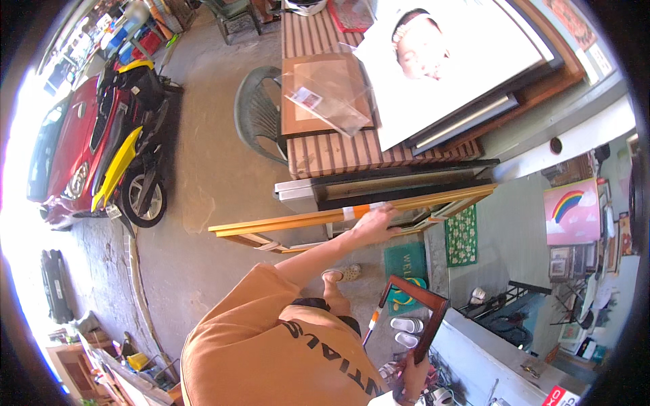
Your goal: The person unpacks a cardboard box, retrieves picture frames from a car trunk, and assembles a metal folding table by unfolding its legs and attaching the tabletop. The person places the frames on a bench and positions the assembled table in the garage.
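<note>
- Gold frame [308, 218]: is standing on edge at the near end of the striped table [332, 162], just beside a black frame [406, 195].
- Brown frame [432, 325]: is slanting out from the right hand [413, 379], apart from the gold frame.
- Left hand: [374, 227] is lying over the gold frame's upper rail, beside an orange-and-white strip [355, 211]; blur is obscuring the fingers, so whether they are gripping cannot be told.
- Right hand: is clamping the brown frame's lower end.
- Step, as judged: the person is apparently positioning or steadying the gold frame one-handed. The next move is seemingly calling for a sure left-hand hold, with the brown frame staying clear.
</note>
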The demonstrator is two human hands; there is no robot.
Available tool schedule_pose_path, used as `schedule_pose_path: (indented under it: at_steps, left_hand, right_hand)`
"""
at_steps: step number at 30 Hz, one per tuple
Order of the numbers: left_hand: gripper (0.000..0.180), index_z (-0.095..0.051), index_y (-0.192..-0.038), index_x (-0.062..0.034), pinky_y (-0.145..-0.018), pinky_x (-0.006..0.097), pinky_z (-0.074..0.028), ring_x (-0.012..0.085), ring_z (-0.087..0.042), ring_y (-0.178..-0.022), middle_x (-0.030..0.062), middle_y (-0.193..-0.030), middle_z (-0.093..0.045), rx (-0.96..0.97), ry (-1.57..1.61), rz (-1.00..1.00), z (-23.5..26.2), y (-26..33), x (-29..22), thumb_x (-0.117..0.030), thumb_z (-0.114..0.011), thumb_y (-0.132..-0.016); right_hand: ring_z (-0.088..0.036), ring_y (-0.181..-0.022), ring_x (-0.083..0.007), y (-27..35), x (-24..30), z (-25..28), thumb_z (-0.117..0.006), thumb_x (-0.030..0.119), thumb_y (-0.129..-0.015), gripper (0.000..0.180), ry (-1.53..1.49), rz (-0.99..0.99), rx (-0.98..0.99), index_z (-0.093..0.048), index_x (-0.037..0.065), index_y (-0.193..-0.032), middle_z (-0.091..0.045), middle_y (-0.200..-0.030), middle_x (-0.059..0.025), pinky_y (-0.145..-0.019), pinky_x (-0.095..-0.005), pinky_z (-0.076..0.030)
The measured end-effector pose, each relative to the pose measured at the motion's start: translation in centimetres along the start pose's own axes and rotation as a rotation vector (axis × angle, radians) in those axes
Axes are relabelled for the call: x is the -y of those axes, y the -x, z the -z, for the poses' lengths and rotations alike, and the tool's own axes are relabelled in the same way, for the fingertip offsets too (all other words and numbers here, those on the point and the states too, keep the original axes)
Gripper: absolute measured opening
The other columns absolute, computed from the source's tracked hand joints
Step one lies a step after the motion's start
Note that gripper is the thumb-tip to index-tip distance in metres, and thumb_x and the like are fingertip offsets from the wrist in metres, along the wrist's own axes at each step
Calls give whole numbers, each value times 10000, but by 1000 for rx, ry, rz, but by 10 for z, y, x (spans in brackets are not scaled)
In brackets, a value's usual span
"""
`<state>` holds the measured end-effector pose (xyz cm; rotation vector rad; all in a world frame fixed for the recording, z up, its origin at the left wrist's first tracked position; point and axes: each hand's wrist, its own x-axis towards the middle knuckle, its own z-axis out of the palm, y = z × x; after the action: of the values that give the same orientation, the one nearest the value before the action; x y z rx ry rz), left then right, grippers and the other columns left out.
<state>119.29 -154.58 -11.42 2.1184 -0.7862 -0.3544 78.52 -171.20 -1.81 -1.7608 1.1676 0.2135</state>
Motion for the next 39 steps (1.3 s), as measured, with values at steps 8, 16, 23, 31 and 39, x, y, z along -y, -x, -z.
schedule_pose_path:
  at_steps: [8, 16, 23, 31, 39]
  left_hand:
    - [178, -668, -965, -53, -738, 473, -514, 387, -645, -852, 184, -836, -654, -144, 336, -115, 34, 170, 22, -201, -580, -919]
    - [521, -724, -748, -20, -609, 342, -508, 154, -618, -607, 77, -639, -672, -155, 347, 797, 111, 505, 150, -489, -603, -939]
    - [410, -697, -873, -39, -634, 267, -470, 113, -593, -690, 34, -785, -665, -800, 690, 739, 239, 621, 178, -411, -566, -985]
    - [392, -606, -1147, -47, -794, 310, -504, 174, -635, -948, 85, -1068, -652, -868, 978, 393, 334, 533, 130, -403, -503, -1021]
    - [776, -408, -1420, -49, -1045, 459, -418, 334, -492, -1293, 189, -1457, -460, -901, 1567, -208, 462, 495, 204, -659, -455, -942]
  right_hand:
    - [-553, -572, -138, 114, 71, 43, -626, 205, -944, 331, 73, 207, -185, -536, 11, -1196, -555, -782, -41, -522, -286, -482]
    - [-567, -659, -182, 364, 177, 50, -649, 240, -953, 420, 81, 788, -518, -563, -95, -1191, -622, -773, -102, -617, -331, -476]
    - [-536, -670, -131, 332, 253, -27, -487, 308, -1025, 488, -297, 1121, -638, -436, -35, -1368, -555, -817, -66, -583, -257, -485]
    - [-532, -778, -107, 299, 398, -218, -501, 375, -1018, 527, -820, 1239, 72, -443, -16, -1366, -577, -1094, -81, -517, -260, -490]
    - [-612, -561, -210, 241, 473, -449, -623, 469, -927, 560, -848, 815, 621, -517, 31, -1260, -604, -748, -76, -531, -338, -525]
